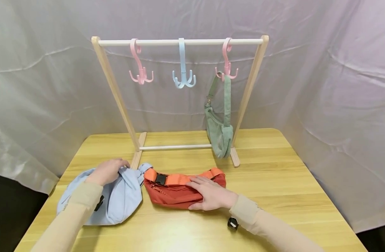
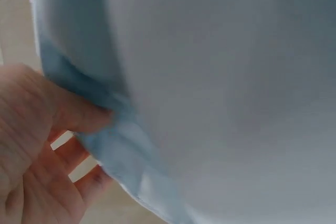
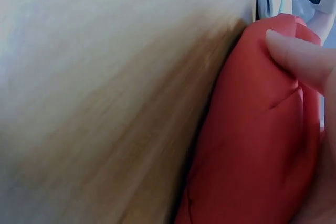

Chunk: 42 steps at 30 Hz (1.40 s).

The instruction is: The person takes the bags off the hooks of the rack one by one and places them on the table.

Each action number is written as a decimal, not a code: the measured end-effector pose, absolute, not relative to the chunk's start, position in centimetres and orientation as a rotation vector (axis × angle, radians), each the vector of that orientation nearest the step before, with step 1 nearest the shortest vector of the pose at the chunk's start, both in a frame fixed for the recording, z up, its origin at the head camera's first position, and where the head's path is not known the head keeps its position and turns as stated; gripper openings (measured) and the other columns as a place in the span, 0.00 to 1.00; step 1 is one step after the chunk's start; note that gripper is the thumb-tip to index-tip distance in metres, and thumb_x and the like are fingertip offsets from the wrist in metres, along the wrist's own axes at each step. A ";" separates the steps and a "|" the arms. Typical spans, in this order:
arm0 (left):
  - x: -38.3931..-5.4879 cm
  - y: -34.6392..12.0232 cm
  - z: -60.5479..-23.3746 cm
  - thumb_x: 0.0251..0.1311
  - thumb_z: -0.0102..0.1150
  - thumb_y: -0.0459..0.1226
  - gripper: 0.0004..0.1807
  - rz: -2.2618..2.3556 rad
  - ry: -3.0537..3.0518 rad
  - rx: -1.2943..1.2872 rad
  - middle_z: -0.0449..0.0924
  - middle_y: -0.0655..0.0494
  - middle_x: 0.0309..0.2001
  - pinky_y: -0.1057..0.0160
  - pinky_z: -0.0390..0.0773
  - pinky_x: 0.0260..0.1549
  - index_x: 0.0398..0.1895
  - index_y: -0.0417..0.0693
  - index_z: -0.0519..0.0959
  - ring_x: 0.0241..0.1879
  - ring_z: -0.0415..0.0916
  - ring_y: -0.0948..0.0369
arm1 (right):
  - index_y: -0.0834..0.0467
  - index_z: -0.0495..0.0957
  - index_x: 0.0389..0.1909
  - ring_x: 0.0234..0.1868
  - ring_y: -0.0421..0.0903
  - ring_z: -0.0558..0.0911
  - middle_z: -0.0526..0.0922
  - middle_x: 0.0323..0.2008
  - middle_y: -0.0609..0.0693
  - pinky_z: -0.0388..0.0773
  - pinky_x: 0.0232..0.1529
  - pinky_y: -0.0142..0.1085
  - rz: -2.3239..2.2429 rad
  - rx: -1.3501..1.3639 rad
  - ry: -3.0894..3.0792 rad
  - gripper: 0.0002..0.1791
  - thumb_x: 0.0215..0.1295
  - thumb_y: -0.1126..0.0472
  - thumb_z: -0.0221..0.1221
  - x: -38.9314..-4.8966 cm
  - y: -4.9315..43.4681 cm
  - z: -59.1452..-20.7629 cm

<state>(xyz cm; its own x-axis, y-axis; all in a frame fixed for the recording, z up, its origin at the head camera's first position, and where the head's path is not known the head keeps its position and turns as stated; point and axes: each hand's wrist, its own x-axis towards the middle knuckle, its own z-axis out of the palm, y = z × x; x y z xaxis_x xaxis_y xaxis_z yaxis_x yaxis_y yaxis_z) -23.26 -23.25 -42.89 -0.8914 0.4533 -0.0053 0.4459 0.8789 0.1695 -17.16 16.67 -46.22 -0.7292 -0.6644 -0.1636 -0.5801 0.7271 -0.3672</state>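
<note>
In the head view my left hand (image 1: 108, 171) is at the upper edge of a light-blue cloth bag (image 1: 124, 199) on the left of the table. The left wrist view shows its thumb and fingers pinching a fold of the blue fabric (image 2: 126, 135). My right hand (image 1: 209, 194) rests on a red waist bag (image 1: 170, 196) with an orange strap and black buckle, fingers extended over its top. In the right wrist view the thumb lies against the red cloth (image 3: 252, 114). The underside of the right fingers is hidden.
Behind the bags stands a wooden rack (image 1: 116, 94) with a white top rail (image 1: 161, 42). From it hang two pink hooks, one left (image 1: 140, 70) and one right (image 1: 226, 59), and a blue hook (image 1: 182, 63). A green shoulder bag (image 1: 219, 136) hangs on the right pink hook.
</note>
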 end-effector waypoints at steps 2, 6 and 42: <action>-23.3 -23.0 -42.5 0.52 0.54 0.16 0.23 0.277 2.978 0.711 0.84 0.41 0.46 0.44 0.81 0.45 0.49 0.42 0.82 0.45 0.82 0.44 | 0.50 0.63 0.76 0.80 0.57 0.58 0.60 0.78 0.55 0.58 0.76 0.56 -0.462 -0.994 2.645 0.46 0.63 0.31 0.60 -17.1 16.9 -45.9; -23.4 -22.3 -41.8 0.54 0.53 0.17 0.25 0.353 2.942 0.692 0.83 0.40 0.49 0.43 0.81 0.48 0.56 0.39 0.78 0.48 0.81 0.43 | 0.53 0.66 0.73 0.77 0.56 0.64 0.65 0.75 0.58 0.65 0.73 0.54 -0.545 -1.040 2.676 0.43 0.64 0.32 0.60 -17.3 17.6 -45.0; -27.5 -4.6 -30.8 0.62 0.54 0.29 0.18 0.747 3.235 1.156 0.84 0.49 0.49 0.51 0.81 0.47 0.55 0.44 0.81 0.44 0.82 0.53 | 0.63 0.70 0.58 0.54 0.45 0.70 0.70 0.52 0.59 0.69 0.59 0.41 -2.122 -0.653 3.215 0.24 0.59 0.70 0.59 -25.2 20.9 -27.3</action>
<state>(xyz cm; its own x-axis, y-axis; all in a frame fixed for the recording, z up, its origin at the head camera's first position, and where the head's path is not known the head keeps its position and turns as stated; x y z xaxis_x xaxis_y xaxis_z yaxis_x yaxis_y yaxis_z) -27.49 -4.59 -30.76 -0.7220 0.5068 0.4710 0.6620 0.7040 0.2572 -25.21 20.92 -27.35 -0.6729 0.1398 0.7264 -0.6129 0.4444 -0.6533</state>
